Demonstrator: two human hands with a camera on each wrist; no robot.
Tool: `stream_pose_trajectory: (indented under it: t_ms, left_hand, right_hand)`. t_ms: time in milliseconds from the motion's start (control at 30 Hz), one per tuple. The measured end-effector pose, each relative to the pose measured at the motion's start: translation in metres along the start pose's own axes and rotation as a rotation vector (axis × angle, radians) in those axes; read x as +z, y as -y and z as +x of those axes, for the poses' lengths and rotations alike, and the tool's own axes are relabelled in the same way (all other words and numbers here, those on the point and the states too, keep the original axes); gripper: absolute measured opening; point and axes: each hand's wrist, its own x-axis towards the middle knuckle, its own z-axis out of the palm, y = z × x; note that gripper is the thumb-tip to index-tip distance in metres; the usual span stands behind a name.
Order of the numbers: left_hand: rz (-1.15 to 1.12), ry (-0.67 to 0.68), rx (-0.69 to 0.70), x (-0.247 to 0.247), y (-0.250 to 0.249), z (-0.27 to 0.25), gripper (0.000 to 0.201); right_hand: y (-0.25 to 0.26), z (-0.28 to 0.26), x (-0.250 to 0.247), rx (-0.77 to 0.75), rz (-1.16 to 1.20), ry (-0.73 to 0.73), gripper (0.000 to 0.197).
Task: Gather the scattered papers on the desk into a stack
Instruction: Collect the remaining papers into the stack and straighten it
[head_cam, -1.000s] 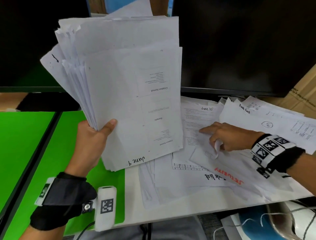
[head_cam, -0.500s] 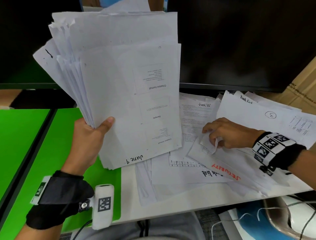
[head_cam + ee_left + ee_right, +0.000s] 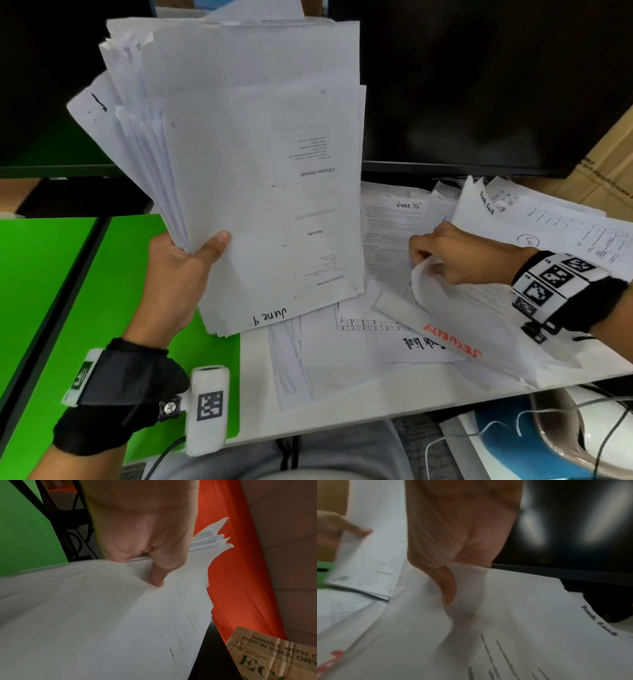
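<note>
2 hands are working the papers: the left hand (image 3: 178, 270) is gripping the upright stack (image 3: 246, 178), its top sheet reading "June 9", "Citation format" and "Sample". The right hand (image 3: 459, 255) is pinching a curled sheet (image 3: 455, 308) among the loose papers (image 3: 387, 346) lying on the desk (image 3: 342, 421), marked "June 10" and "SECURITY". Since 1 second ago, its corner is lifting higher.

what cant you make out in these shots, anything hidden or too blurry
- Left hand fingers: behind the held stack in the head view; only the thumb shows.
- How many sheets the right hand pinches: right wrist view is motion-blurred, and the lifted sheet curls over the fingers in the head view.
- Small print on the June 10 page: too small.
- Desk papers at right: cut off by the frame edge.
</note>
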Motion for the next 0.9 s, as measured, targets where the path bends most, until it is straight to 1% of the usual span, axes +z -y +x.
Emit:
stream_pose_trajectory:
  t_ms: [67,133,233,300,333,400,467,600,667,733,800,867,900]
  left_hand:
    - [0.002,-0.001,-0.004,0.001,0.000,0.000,0.020]
    - [0.000,0.001,-0.003,0.002,-0.001,-0.001,0.021]
    - [-0.010,0.005,0.001,0.003,-0.002,-0.002,0.021]
    - [-0.006,0.004,0.002,0.002,-0.003,-0.002,0.021]
    - [-0.003,0.001,0.002,0.001,-0.003,-0.001,0.021]
    - [-0.003,-0.007,0.002,-0.002,-0.003,0.000,0.021]
    - [-0.011,-0.017,0.000,-0.002,-0.003,0.000,0.021]
    - [-0.028,-0.025,-0.003,-0.002,-0.002,0.001,0.021]
    - [-0.028,-0.023,-0.007,-0.003,0.000,0.002,0.022]
    - [-0.031,-0.036,-0.011,-0.006,0.003,0.004,0.025]
    - [-0.034,-0.059,-0.016,-0.009,0.005,0.007,0.023]
    - [-0.045,-0.075,-0.019,-0.010,0.005,0.012,0.022]
    - [-0.044,-0.079,-0.018,-0.010,0.005,0.013,0.023]
  right_hand:
    - [0.017,0.003,-0.008,-0.005,0.059,0.050,0.037]
    - [0.033,0.009,-0.009,-0.040,0.063,0.140,0.047]
    - [0.043,0.020,0.003,-0.084,0.033,0.272,0.055]
    - [0.043,0.025,0.010,-0.071,0.049,0.308,0.057]
    - [0.042,0.027,0.011,-0.063,0.073,0.312,0.056]
    - [0.041,0.031,0.011,-0.058,0.080,0.321,0.046]
    - [0.039,0.035,0.011,-0.064,0.026,0.328,0.034]
    - [0.039,0.039,0.009,-0.006,-0.088,0.331,0.027]
    - [0.039,0.038,-0.004,0.004,-0.127,0.281,0.021]
    - [0.039,0.036,-0.029,-0.030,-0.137,0.137,0.016]
    - [0.041,0.032,-0.070,-0.011,-0.012,-0.044,0.012]
    - [0.045,0.027,-0.113,0.008,0.136,-0.220,0.012]
    - [0.048,0.025,-0.133,0.003,0.167,-0.310,0.013]
